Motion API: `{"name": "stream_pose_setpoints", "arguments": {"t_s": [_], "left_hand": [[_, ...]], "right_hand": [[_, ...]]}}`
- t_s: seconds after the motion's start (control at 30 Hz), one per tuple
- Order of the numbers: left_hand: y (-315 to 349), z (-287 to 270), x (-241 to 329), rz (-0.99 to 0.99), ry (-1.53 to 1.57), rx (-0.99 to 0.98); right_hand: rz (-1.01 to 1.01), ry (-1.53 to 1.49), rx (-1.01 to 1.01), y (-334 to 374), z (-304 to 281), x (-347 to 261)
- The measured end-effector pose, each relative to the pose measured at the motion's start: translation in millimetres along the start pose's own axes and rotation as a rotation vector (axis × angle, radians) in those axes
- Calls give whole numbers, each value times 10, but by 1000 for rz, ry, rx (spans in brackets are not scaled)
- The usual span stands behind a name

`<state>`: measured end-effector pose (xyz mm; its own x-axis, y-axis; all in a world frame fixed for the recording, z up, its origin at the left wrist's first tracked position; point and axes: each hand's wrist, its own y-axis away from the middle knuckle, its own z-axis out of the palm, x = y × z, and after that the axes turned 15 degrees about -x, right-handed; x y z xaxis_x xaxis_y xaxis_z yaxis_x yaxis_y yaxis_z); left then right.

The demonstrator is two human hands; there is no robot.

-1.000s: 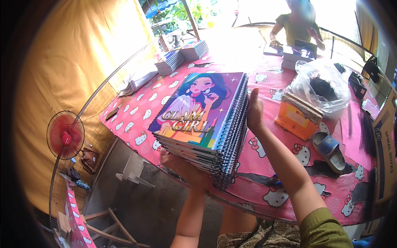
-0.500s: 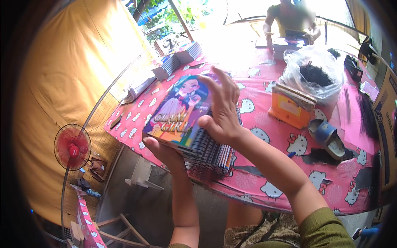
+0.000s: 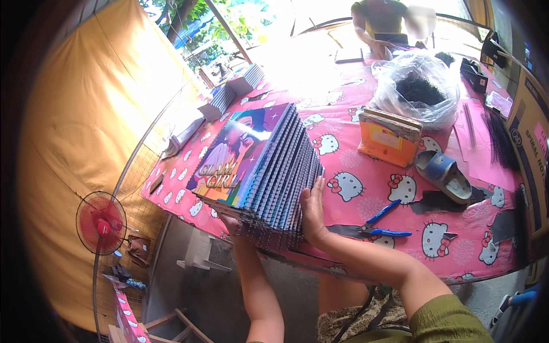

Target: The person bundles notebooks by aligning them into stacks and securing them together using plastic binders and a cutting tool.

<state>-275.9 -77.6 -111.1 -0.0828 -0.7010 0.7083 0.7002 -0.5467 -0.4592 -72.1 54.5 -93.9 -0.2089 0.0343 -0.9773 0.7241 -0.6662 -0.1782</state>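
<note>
A tall stack of spiral notebooks leans at the table's near edge, with a colourful cartoon-girl cover on top and the bound edges facing right. My left hand is closed under its near lower edge; the stack hides most of those fingers. Against the right side of the stack, my right hand presses with its palm, fingers straight and pointing up. Blue-handled pliers lie on the table to the right of my right hand.
A pink patterned tablecloth covers the table. Toward the right are an orange box-like holder, a blue slipper and a plastic bag of black coils. Notebook stacks stand at far left. Another person works across the table.
My right hand has moved from above the top cover down to the right side of the stack. The stack shows more of its bound edges, and the pliers have come into view.
</note>
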Motion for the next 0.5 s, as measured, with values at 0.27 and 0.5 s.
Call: {"name": "stream_pose_setpoints", "arguments": {"t_s": [0.27, 0.5], "left_hand": [[97, 367, -144, -209, -144, 81], [447, 850, 410, -120, -336, 361]], "right_hand": [[-4, 203, -77, -105, -197, 9], [-40, 1186, -806, 337, -1771, -1008]]}}
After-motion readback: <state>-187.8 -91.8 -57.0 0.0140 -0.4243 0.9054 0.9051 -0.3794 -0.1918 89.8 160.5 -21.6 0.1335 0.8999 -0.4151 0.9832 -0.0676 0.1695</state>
